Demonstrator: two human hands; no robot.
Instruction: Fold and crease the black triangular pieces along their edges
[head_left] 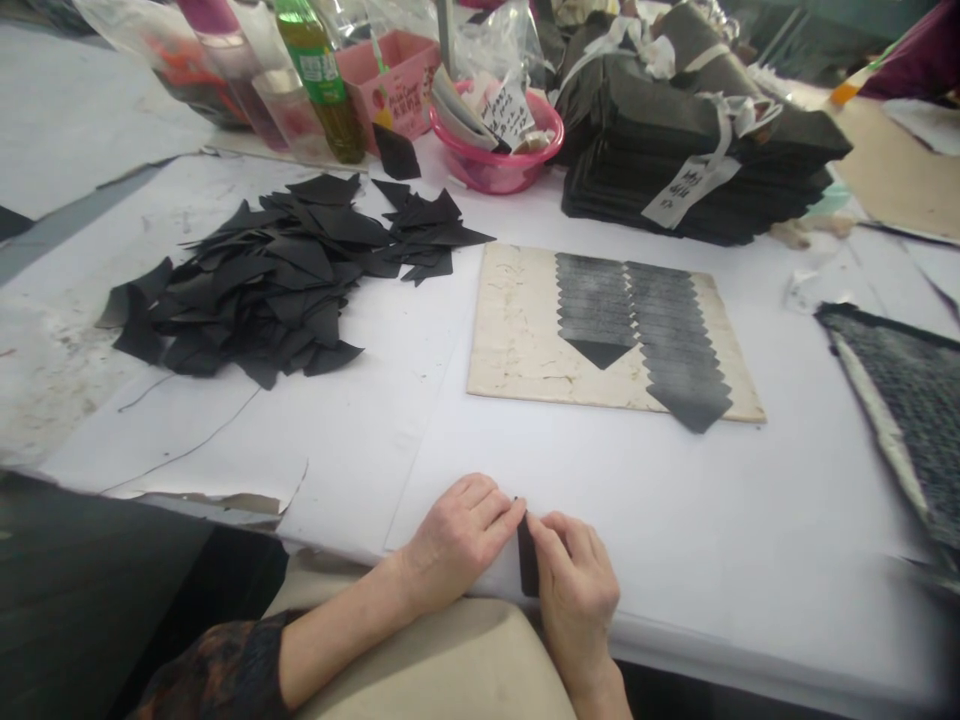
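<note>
At the front edge of the white-covered table, a small black piece of sheet material (pixel 529 562) lies between my hands. My left hand (pixel 466 530) has its fingers closed at the far end of the piece. My right hand (pixel 576 570) pinches along its right side near the same end. Beyond them sits a pale board (pixel 517 340) carrying two overlapping rows of black pointed pieces (pixel 679 335). The right row hangs a little over the board's near edge. A loose heap of similar black pieces (pixel 255 270) is spread to the left.
Behind the board stand a pink bowl (pixel 487 170) with papers, a pink box (pixel 397 85) and a green-labelled bottle (pixel 319 85). Tied stacks of black sheets (pixel 697 150) rise at the back right. A dark textured cloth (pixel 900 400) lies at the right edge.
</note>
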